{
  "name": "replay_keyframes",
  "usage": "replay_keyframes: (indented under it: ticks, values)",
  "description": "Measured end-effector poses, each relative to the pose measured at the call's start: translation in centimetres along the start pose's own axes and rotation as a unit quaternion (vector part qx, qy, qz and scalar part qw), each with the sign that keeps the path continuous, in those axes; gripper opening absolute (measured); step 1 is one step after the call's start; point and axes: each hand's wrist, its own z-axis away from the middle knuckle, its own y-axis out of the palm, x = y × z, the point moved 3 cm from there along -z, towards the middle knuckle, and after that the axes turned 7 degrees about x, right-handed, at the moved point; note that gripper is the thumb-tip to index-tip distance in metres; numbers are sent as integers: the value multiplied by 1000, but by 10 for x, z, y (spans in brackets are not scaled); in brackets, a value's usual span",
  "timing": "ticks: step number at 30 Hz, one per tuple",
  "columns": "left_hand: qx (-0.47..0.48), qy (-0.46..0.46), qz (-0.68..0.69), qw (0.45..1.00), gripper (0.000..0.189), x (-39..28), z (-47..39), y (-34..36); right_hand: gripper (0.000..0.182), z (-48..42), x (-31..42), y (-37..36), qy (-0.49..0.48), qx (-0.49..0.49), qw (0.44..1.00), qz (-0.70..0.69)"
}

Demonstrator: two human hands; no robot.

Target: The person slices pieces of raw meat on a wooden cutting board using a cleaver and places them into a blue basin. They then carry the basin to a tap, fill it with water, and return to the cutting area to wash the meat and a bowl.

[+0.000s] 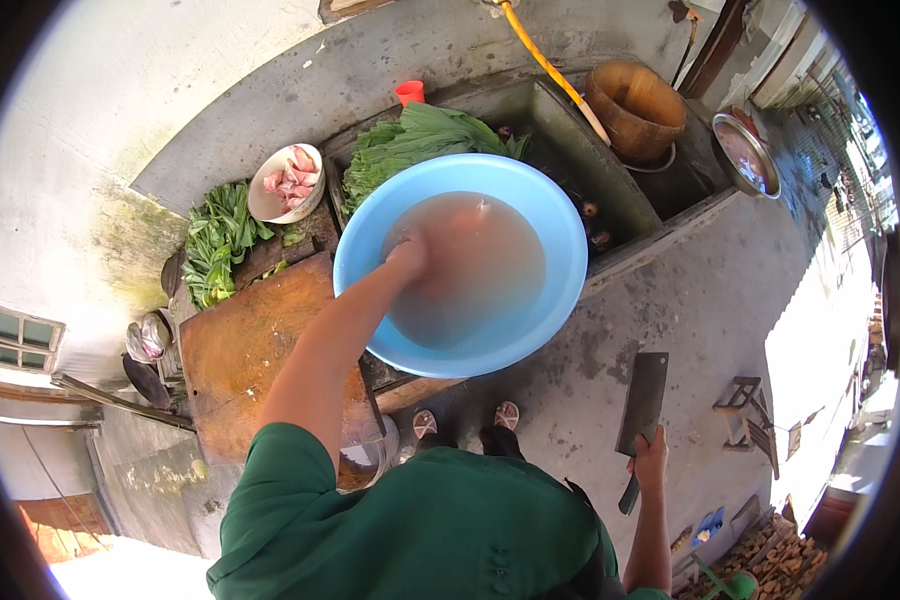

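Observation:
My left hand (409, 255) reaches into cloudy pinkish water (480, 292) in a light-blue plastic basin (562, 225). Its fingers are under the surface, so whether they hold anything is hidden. A pale pink piece, perhaps meat (468, 217), shows dimly in the water beyond the hand. Off to the right, away from the basin, my right hand (649, 459) grips the handle of a cleaver (645, 401), whose broad dark blade points away from me. A wooden cutting board (262, 345) lies left of the basin, below my left forearm.
Behind the board are cut green leaves (221, 240) and a bowl (266, 199) of raw meat pieces. Large leaves (427, 139) lie over a concrete sink (600, 157). Further right stand a wooden bucket (637, 112) and a metal basin (746, 154). A small wooden stool (742, 412) is on the floor.

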Motion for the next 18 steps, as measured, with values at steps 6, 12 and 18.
replay_keyframes:
  ticks: [6,12,18]
  values:
    - [-15,52,-118,992,45,-40,2,-8,11,-11,-53,-6,27,9,999,14]
    - [114,-101,595,789,48,-16,-24,-7,11,-27,-65,-17,28,21,999,34]
    - [179,-5,765,618,44,-11,3,-45,12,-44,-52,-16,16,40,999,22]
